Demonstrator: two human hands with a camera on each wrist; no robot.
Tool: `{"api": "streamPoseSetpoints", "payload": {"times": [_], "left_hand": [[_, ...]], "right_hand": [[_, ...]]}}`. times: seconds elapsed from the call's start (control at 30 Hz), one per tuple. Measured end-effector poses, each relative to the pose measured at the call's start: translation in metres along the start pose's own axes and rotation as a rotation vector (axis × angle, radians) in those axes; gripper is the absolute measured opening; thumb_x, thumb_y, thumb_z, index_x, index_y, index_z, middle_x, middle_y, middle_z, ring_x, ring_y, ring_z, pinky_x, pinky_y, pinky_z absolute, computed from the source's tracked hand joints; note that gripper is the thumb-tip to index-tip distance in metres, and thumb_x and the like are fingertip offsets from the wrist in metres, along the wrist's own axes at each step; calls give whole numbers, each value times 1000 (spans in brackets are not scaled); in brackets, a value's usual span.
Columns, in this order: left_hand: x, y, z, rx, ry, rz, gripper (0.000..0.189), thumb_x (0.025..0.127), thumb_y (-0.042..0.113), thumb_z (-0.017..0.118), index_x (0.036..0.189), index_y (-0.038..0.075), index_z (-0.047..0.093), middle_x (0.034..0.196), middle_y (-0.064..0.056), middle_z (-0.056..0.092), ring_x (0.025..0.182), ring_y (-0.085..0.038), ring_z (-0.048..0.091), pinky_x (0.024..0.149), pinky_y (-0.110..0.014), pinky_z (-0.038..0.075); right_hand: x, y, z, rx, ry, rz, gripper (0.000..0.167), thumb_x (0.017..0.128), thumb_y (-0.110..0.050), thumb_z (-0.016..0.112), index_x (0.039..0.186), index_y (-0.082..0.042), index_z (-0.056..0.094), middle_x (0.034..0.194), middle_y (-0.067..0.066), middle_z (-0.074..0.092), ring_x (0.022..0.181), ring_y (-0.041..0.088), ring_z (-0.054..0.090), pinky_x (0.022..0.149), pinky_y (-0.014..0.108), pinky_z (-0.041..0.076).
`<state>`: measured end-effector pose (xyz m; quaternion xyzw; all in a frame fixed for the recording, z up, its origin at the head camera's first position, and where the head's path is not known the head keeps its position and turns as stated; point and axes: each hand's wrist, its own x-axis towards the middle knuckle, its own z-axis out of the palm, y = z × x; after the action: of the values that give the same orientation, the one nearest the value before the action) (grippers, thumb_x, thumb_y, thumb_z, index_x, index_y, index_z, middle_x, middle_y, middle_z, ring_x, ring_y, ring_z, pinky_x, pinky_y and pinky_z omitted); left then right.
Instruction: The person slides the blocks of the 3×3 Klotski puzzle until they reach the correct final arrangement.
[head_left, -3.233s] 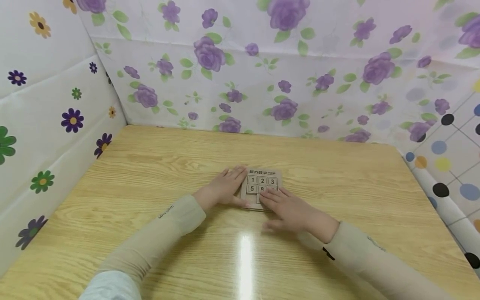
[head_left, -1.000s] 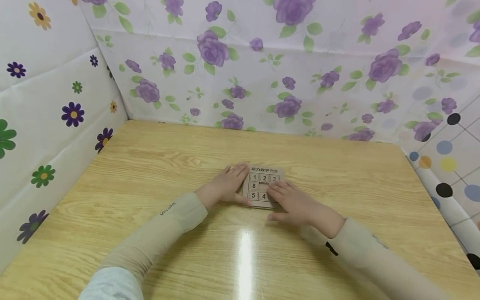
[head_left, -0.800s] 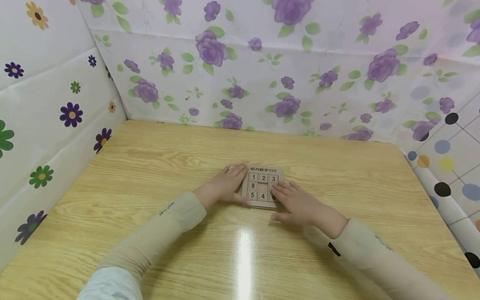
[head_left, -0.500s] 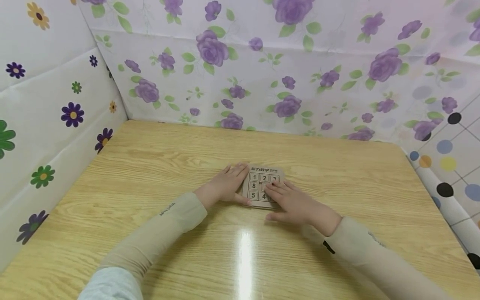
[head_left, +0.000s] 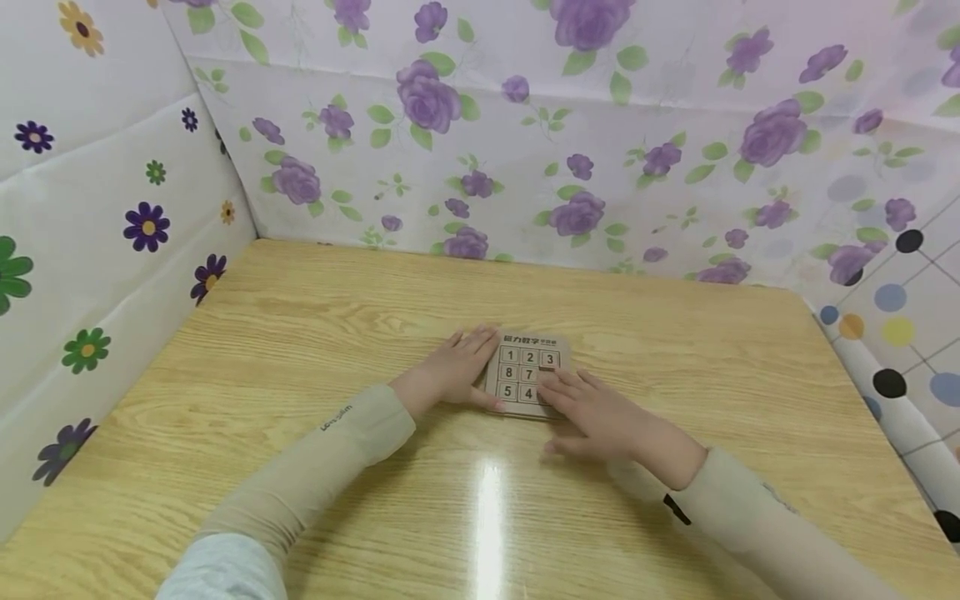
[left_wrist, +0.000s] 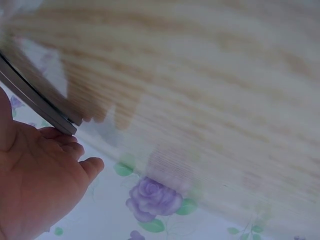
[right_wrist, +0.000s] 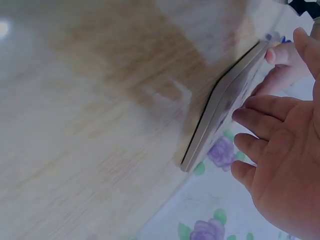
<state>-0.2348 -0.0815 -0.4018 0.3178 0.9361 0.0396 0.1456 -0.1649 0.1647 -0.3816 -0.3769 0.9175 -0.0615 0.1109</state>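
Note:
A square number slide puzzle (head_left: 528, 375) lies flat on the wooden table, with lettering along its far edge. Its tiles read 1, 2, 3 in the far row, 8 and 7 in the middle row, and 5 and 4 in the near row. A dark gap shows below the 3. The left hand (head_left: 452, 371) rests along the puzzle's left side, thumb at the near left corner, fingers extended. Over the lower right of the puzzle reaches the right hand (head_left: 600, 412), fingers extended and covering that corner's tile. In the right wrist view the puzzle (right_wrist: 225, 102) appears edge-on beside the fingertips.
Wood-grain table (head_left: 360, 292) surrounds the puzzle, with a bright light streak nearer the person. A purple-flowered cloth (head_left: 480, 125) hangs at the back. Daisy-print cloth (head_left: 112, 275) stands left, and dotted cloth (head_left: 900, 358) stands right.
The 7 tile now shows in the middle place, where the gap was, and the gap is at the right. The right hand shifts right and nearer. The left hand stays put.

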Motion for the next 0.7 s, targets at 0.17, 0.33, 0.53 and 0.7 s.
{"api": "streamPoseSetpoints", "payload": {"times": [0.17, 0.33, 0.53, 0.7], "left_hand": [[-1, -1, -1, -3, 1, -5, 114, 77, 72, 57, 153, 3, 8, 160, -13, 4, 148, -25, 4, 121, -46, 6], [-1, -1, 1, -1, 0, -9, 114, 76, 72, 57, 153, 4, 7, 160, -13, 4, 148, -25, 3, 121, -45, 5], [0, 0, 4, -2, 2, -1, 115, 76, 73, 57, 153, 3, 7, 160, -13, 4, 148, -26, 4, 121, -45, 6], [1, 1, 3, 3, 6, -8, 115, 76, 73, 56, 153, 3, 7, 160, -13, 4, 148, -25, 4, 121, -45, 5]], "right_hand": [[-11, -3, 1, -7, -19, 7, 73, 91, -46, 57, 143, 2, 39, 149, 17, 38, 141, 37, 26, 118, 54, 16], [-10, 1, 5, -13, -2, 8, 75, 91, -47, 58, 143, 3, 38, 149, 18, 37, 141, 38, 27, 117, 55, 17], [0, 12, 5, -25, 19, 20, 78, 90, -49, 58, 143, 4, 37, 150, 18, 35, 141, 38, 26, 117, 55, 15], [3, 11, 1, -58, 17, 14, 78, 90, -50, 57, 142, 4, 38, 150, 19, 36, 141, 39, 26, 117, 55, 16]]}}
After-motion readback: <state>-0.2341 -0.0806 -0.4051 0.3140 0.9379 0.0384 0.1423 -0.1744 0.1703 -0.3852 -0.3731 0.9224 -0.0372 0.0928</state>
